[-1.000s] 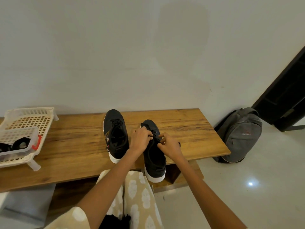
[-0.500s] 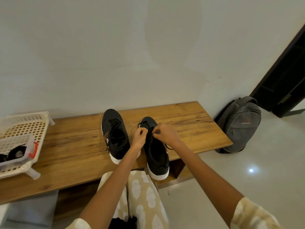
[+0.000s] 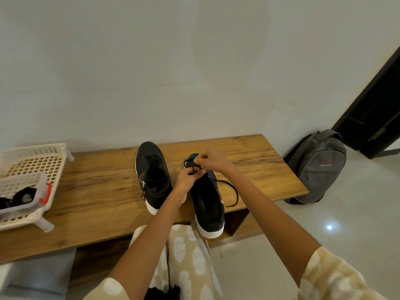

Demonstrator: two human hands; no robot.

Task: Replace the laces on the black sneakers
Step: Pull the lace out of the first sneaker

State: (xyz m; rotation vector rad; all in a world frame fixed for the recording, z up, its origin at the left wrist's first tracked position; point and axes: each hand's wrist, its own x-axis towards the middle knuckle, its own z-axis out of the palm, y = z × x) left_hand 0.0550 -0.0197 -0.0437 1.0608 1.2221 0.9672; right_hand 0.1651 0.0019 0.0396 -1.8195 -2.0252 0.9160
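Two black sneakers (image 3: 154,176) on one wooden bench (image 3: 101,191). Two hands at work: left hand (image 3: 186,180), right hand (image 3: 213,159). One loose black lace (image 3: 232,191), one white slatted basket (image 3: 32,165), one clear plastic box (image 3: 23,191), one grey backpack (image 3: 318,165).

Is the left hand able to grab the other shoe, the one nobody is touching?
Probably yes. The left hand is pinching the lace on the right sneaker, and the left sneaker sits right beside it on the bench with nothing between them. It would have to let go of the lace first.
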